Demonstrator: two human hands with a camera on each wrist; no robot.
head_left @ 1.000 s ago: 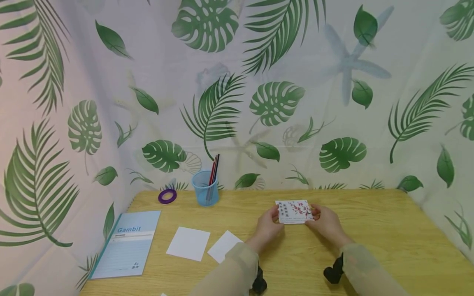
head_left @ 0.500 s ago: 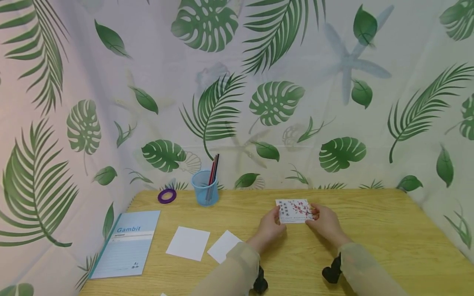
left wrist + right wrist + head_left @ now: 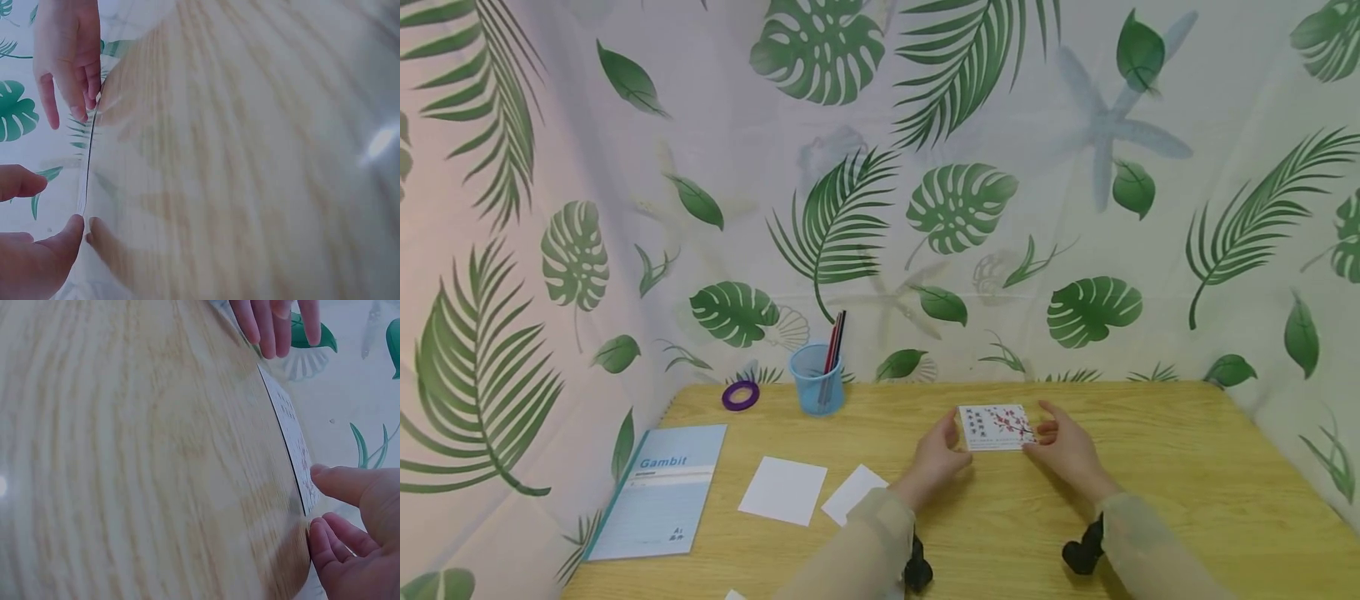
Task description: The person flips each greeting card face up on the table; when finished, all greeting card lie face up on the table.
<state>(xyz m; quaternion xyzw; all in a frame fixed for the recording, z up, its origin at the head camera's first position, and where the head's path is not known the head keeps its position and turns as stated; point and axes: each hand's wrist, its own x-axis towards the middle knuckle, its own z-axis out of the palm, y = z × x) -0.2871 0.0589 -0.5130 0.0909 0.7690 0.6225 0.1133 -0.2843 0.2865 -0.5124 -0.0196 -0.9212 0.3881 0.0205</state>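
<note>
A white card printed with red blossoms and dark characters lies on the wooden table between both hands. The left hand is beside its left edge, fingers and thumb spread, with a small gap to the card in the head view. By the lower right corner is the right hand, its thumb at the card's edge and its fingers parted from it. In the right wrist view the card looks flat, with the right thumb over its near end; contact is hard to tell. The left wrist view shows the card only edge-on.
Two white paper squares lie left of the left arm, and a scrap of white shows at the bottom edge. Farther left is a blue notebook. A purple ring and a blue mesh cup holding pencils stand near the back.
Both hands have loosened from the card's sides and moved slightly apart, the left to the left and the right to the right. The card stays in nearly the same place.
</note>
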